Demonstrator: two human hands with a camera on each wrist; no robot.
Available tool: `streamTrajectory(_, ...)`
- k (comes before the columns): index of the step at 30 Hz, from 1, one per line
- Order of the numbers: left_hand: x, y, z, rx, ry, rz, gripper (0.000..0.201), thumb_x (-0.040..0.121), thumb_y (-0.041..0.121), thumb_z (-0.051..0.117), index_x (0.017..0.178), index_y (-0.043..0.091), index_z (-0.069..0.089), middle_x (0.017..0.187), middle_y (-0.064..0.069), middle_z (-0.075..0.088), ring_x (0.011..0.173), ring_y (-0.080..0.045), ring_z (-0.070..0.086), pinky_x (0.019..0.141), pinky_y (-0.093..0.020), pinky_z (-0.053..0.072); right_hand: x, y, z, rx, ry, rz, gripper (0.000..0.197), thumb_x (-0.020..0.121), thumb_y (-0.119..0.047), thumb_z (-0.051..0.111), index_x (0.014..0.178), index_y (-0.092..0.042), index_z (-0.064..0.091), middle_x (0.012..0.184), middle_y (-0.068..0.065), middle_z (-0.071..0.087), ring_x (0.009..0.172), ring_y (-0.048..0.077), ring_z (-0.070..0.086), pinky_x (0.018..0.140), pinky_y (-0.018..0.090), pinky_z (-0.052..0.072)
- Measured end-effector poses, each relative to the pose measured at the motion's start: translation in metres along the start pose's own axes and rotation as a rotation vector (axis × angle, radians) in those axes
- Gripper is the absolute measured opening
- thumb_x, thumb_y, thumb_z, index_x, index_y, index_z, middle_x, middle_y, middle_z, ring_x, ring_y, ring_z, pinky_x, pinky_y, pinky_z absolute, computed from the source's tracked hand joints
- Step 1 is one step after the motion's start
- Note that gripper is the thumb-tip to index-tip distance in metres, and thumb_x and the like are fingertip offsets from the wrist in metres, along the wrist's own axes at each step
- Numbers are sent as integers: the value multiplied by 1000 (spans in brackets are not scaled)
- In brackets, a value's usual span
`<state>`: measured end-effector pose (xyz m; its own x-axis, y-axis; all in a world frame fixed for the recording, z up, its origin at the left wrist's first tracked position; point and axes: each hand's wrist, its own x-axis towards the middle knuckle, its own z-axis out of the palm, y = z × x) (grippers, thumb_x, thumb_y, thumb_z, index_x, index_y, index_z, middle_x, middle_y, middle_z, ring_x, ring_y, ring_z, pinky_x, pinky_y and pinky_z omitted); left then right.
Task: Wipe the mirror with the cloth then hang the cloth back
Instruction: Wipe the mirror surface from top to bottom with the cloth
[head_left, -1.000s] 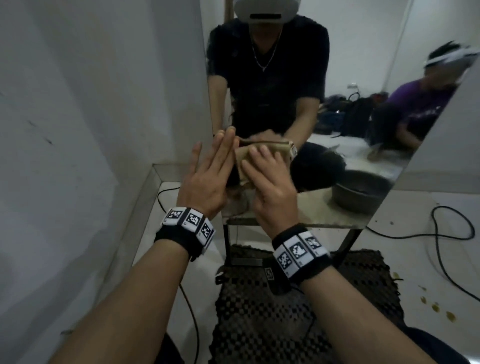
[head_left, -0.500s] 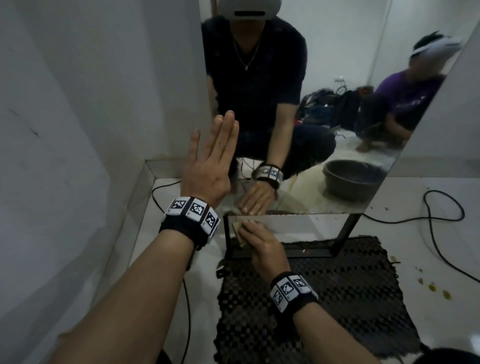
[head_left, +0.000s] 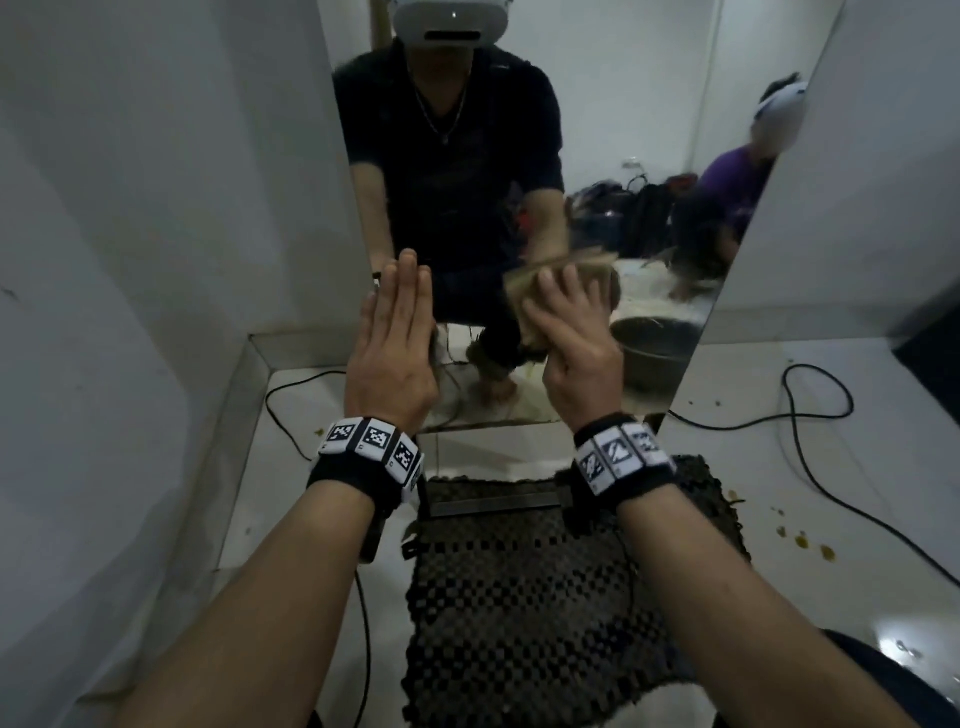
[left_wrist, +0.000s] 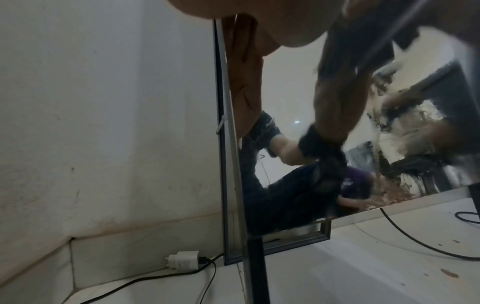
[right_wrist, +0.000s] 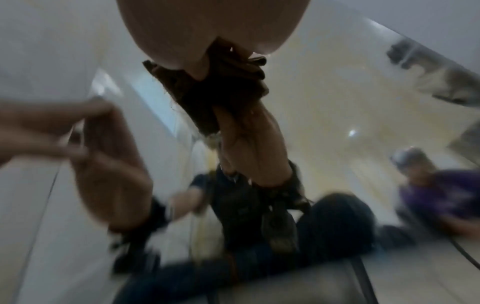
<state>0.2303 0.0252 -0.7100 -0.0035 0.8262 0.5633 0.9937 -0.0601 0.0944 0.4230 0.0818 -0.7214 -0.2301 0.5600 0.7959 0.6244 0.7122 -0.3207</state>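
A tall mirror (head_left: 649, 156) stands on the floor against the white wall. My left hand (head_left: 395, 322) lies flat on its left edge, fingers straight and together. My right hand (head_left: 569, 317) presses a folded tan cloth (head_left: 519, 306) against the glass at mid height, right of centre, with its fingers spread flat over it. The picture is blurred around that hand. In the left wrist view my left hand (left_wrist: 259, 20) touches the mirror (left_wrist: 285, 92) by its metal edge. In the right wrist view the dark cloth (right_wrist: 215, 92) sits under my right hand (right_wrist: 207, 26) against the glass.
A black woven mat (head_left: 545, 597) lies in front of the mirror's dark foot. Black cables (head_left: 810, 415) run over the white floor on the right, beside brown stains (head_left: 802, 540). A white charger (left_wrist: 183, 260) lies by the wall. The mirror reflects a grey basin and a seated person.
My right hand slid the cloth down to the mirror's bottom edge, then back up and further right. The left hand stayed flat on the left edge.
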Motion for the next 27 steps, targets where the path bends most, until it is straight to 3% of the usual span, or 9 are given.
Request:
streamTrajectory(4,-1,5,7,-16,18,-10,60,97,18,-8,152,-1,9,161,-18,5,150,-29,5,123,-42,7,-109,9,25,11,-293,105,50,70,16,56,111,-9,70,132,8,58,132,23,42,117,46,21)
streamTrajectory(6,-1,4,11,1,28,0,56,97,7,10,152,-1,6,161,-18,1,150,-28,1,123,-41,4,-142,8,34,-2,-422,156,57,60,21,65,107,-9,71,131,7,59,129,24,45,114,50,23)
streamTrajectory(8,-1,2,12,4,24,-6,68,90,-1,33,152,-1,5,161,-18,0,150,-28,-2,123,-41,4,-156,6,38,19,-503,224,49,63,18,63,104,-8,72,132,7,59,129,27,46,110,55,24)
streamTrajectory(11,-1,4,13,27,20,-23,79,85,-5,46,152,-1,5,161,-17,-3,150,-28,-3,123,-41,4,-161,8,37,62,-560,398,42,72,15,52,104,-4,73,131,9,59,129,31,48,114,46,28)
streamTrajectory(13,0,5,13,40,13,-31,78,87,-3,45,152,0,3,161,-16,-4,150,-28,-4,123,-41,4,-156,7,25,94,-521,438,43,73,10,50,106,-7,73,128,7,62,122,29,55,110,36,38)
streamTrajectory(16,1,7,13,69,0,-50,76,89,0,44,152,1,2,161,-17,-3,150,-27,-5,123,-41,3,-120,-6,-4,207,-261,407,42,77,8,47,107,-8,73,119,7,66,109,26,62,95,43,51)
streamTrajectory(21,2,12,14,89,-13,-87,72,93,5,43,152,-1,2,161,-20,1,149,-26,-7,123,-41,1,18,-12,-64,192,270,195,37,82,16,50,109,0,70,127,20,59,119,35,55,98,51,45)
streamTrajectory(24,2,15,14,84,-39,-118,70,96,11,43,152,-1,1,161,-20,-2,149,-26,-10,123,-42,2,62,14,-60,153,222,112,40,82,16,45,107,-2,71,131,21,56,129,38,45,106,58,35)
streamTrajectory(27,2,17,13,66,-68,-127,68,98,15,40,152,-2,1,161,-20,-5,149,-28,-10,122,-46,8,24,34,-36,49,120,122,39,84,14,48,109,-5,71,133,18,56,133,35,43,114,54,27)
